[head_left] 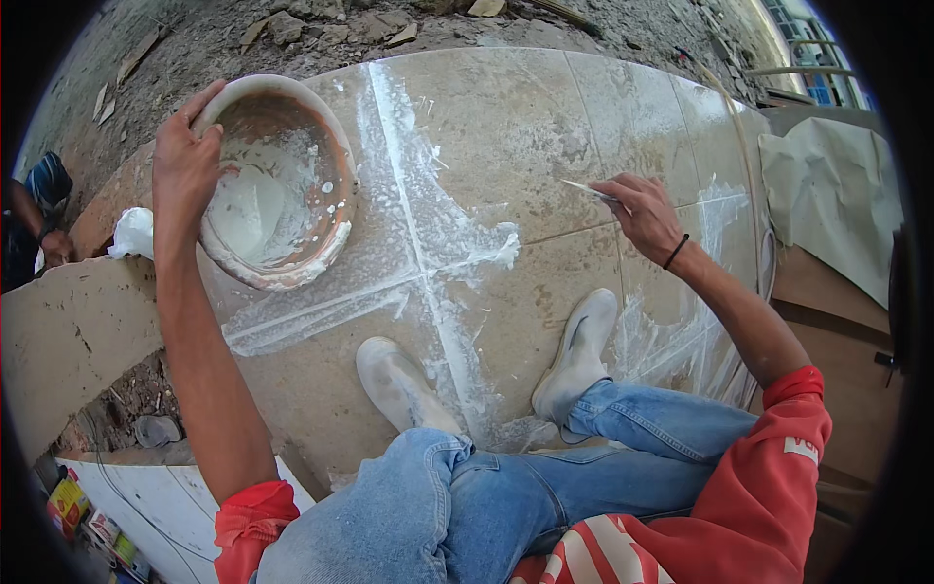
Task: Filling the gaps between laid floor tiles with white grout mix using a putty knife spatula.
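Observation:
My left hand (185, 165) grips the rim of a round, reddish-brown bowl (279, 276), thumb over the edge and fingers outside. The bowl is tilted toward me, with wet white grout (245, 209) pooled inside and splashed over its walls. My right hand (642, 216) is closed on a thin, pale, pointed tool (587, 189) seen edge-on; its handle is hidden in my fingers. The tool points left, above beige floor tiles (516, 117). White grout is smeared along the crossing joints (401, 185) between the bowl and the tool.
My white boots (399, 382) stand on the tiles. Broken stone and rubble (292, 29) lie beyond the far edge. A concrete ledge (83, 326) runs at left, near another person's hand (56, 245). On the right are a pale sheet (827, 195) and a cable (741, 146).

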`<state>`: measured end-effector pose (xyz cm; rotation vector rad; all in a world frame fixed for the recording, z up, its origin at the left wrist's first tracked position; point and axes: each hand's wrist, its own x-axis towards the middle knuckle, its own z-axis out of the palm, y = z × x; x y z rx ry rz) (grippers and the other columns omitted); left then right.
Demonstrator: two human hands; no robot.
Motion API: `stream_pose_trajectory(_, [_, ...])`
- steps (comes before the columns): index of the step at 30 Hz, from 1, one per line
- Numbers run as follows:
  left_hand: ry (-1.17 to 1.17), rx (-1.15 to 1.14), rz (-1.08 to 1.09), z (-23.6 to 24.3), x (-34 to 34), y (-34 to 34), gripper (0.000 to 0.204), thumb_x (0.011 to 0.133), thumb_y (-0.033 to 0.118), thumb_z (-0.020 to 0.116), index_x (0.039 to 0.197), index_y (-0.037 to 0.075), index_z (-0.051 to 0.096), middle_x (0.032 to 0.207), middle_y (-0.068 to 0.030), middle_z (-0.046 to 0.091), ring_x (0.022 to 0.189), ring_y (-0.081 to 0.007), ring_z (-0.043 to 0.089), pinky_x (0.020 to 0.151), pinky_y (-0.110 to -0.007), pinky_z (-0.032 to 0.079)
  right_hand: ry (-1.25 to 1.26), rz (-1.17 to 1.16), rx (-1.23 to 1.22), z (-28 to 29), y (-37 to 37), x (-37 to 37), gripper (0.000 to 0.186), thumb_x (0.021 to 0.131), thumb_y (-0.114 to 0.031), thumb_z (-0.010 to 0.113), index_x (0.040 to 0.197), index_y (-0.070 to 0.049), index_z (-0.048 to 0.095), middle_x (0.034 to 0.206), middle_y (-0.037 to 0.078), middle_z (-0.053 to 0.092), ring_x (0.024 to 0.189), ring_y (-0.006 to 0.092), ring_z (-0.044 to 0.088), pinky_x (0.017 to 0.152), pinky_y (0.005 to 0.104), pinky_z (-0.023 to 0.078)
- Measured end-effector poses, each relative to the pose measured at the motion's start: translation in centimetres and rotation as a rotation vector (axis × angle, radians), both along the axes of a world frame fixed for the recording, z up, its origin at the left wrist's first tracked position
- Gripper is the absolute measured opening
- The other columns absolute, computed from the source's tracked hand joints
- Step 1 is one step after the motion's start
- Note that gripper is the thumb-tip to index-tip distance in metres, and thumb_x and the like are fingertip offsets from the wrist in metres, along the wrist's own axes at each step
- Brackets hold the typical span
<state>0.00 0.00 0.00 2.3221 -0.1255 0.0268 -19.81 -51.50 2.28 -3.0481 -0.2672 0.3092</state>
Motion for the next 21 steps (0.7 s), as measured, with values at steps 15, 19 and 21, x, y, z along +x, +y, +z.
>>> stream_pose_trajectory(15, [0.048,-0.15,-0.023,-1.7,1.7,1.3,0.056,0.093,-0.008,0.052,0.147,0.004,0.059,0.139,-0.0124,0.067,0.125,-0.0183,0.062,0.112,-0.031,0.041,0.01,-0.212,0.286,-1.2,-2.7,-6.7,0.014,0.09,-0.003,0.071,0.104,0.001,0.073,0.082,0.015,0.07,0.07,0.0287,0.066,0.068,0.0399,0.052])
stream_pose_trajectory(19, [-0.083,-0.047,-0.034,-0.8,0.8,0.4,0.054,0.093,-0.009,0.053,0.144,0.004,0.062,0.129,-0.0122,0.072,0.112,-0.0164,0.068,0.101,-0.03,0.05,0.016,-0.101,0.482,-11.0,1.4,-4.6,0.017,0.084,0.001,0.07,0.101,-0.002,0.073,0.089,0.016,0.069,0.082,0.0379,0.066,0.073,0.0437,0.052])
stream_pose_trajectory(21, [-0.086,0.024,-0.021,0.2,-0.6,-1.2,0.054,0.091,-0.009,0.054,0.143,0.004,0.062,0.129,-0.0134,0.071,0.115,-0.0176,0.067,0.103,-0.03,0.048,0.006,-0.055,0.518,-12.3,0.8,-4.5,0.018,0.082,0.002,0.069,0.1,-0.002,0.072,0.09,0.016,0.069,0.083,0.0381,0.067,0.072,0.0444,0.052])
